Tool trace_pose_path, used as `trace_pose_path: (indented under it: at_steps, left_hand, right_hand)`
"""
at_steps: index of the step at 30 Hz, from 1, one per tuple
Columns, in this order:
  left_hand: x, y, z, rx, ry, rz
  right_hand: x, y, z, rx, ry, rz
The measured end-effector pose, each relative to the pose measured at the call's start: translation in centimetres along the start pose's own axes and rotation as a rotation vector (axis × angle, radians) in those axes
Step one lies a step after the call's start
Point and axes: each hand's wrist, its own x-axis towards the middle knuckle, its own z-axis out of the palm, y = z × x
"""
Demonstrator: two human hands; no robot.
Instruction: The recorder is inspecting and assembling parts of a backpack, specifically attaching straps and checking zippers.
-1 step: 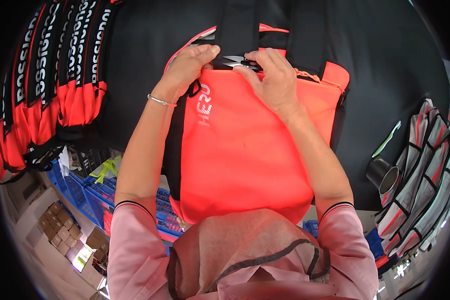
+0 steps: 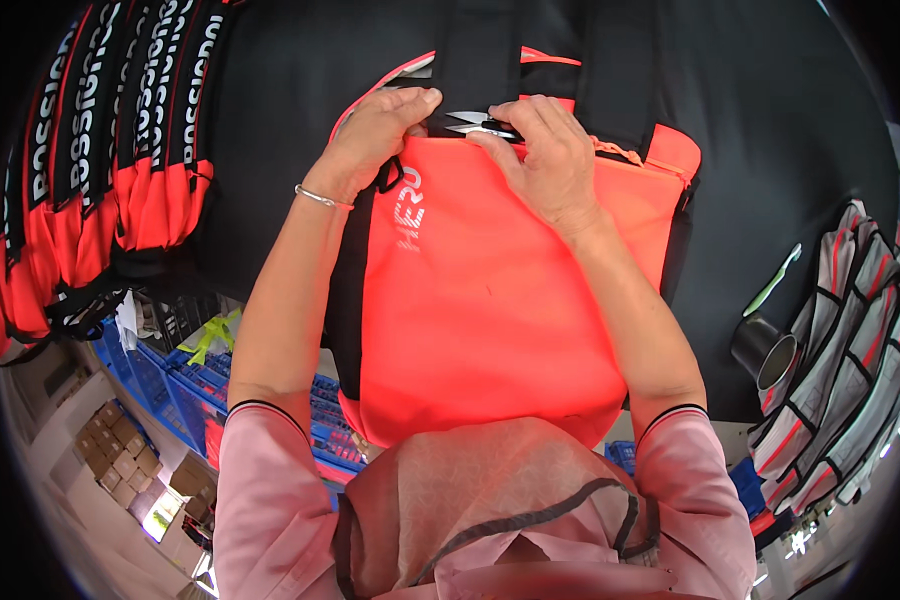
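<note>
A bright red-orange backpack with black sides lies on the black work surface in front of me. Its upper end carries black straps. My left hand is at the bag's upper left corner, thumb and fingers pinched on the edge of its fabric; the fingertips partly hide what they grip. In my right hand is a pair of thread snips, blades pointing left toward the left hand, just above the top edge of the red panel. The blades stand slightly apart. An orange zipper cord lies right of this hand.
Several red and black bags are stacked at the left. On the right are a dark metal cup, a green-handled tool and a pile of grey pieces with red trim. Blue crates stand below the table's near edge.
</note>
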Motion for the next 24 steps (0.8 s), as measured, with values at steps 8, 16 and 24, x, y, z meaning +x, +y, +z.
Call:
trace_pose_path:
  at_steps: [8, 16, 24]
  left_hand:
    - [1.1, -1.1, -1.2, 0.049, -0.066, -0.020]
    - [0.9, -0.6, -0.9, 0.012, -0.097, -0.007]
    - [1.2, -1.2, -1.0, 0.008, -0.108, 0.022]
  right_hand:
    - [1.0, -0.5, 0.6, -0.123, -0.059, -0.049]
    - [1.8, -0.3, 0.1, -0.103, -0.150, 0.004]
    - [1.8, -0.7, -0.2, -0.130, -0.157, -0.009]
